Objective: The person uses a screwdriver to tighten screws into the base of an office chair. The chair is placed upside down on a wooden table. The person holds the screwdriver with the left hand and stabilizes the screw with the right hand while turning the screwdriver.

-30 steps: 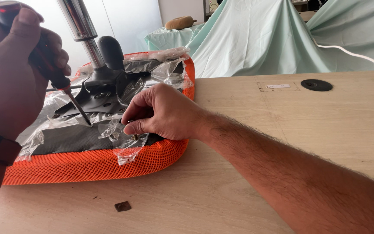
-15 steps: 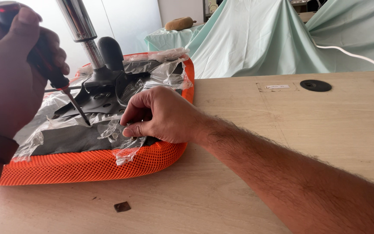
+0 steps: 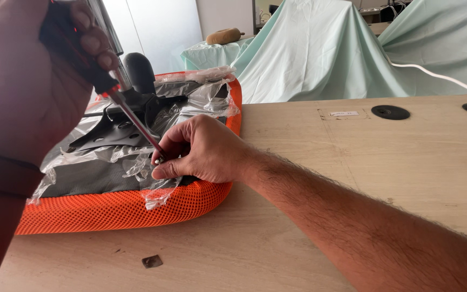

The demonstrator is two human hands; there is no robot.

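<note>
Since a second ago the left hand (image 3: 25,81) has swung the screwdriver (image 3: 131,116) down toward the right hand (image 3: 204,151); its tip, then out over the plastic wrap, now sits at the right fingertips. The view has closed in a little; the seat has not shifted.

Left hand: fist wrapped round the dark handle, shaft slanting down and to the right. Right hand: resting on the seat's underside, thumb and forefinger pinched together on something small and metallic at the tip, probably a screw (image 3: 159,160); too small to be sure.

Both hands work over an upturned chair seat (image 3: 114,208) with orange mesh edging, just below the right hand. Torn clear plastic wrap (image 3: 109,157) covers its grey underside, loose folds crowding the spot under the fingers. Beyond the screwdriver stand a black metal bracket (image 3: 109,127) and a black knob (image 3: 139,70).

Near side of the hands: a small dark square scrap (image 3: 152,261) on the wooden table (image 3: 352,157). Right of the right arm, two black cable grommets (image 3: 390,112). Far behind, pale green drop cloths (image 3: 320,48).
</note>
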